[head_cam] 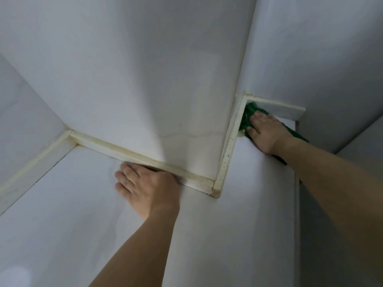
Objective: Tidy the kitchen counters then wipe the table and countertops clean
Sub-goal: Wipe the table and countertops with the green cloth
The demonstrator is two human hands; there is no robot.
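Note:
A white countertop (68, 214) fills the lower part of the head view and runs into a narrow recess at the right. My right hand (266, 133) lies flat on a green cloth (249, 112) and presses it into the far corner of that recess, fingers straight. The cloth shows past my fingertips and again under my wrist. My left hand (147, 187) rests palm down on the countertop, fingers straight, close against the cream upstand strip (132, 153) at the foot of the wall.
White walls (145, 69) rise behind the counter, and a wall column juts out between my hands. Yellowed sealant lines the upstand (230, 146) round the column. The counter's right edge (297, 204) drops off beside my right forearm. Faint wet streaks mark the surface.

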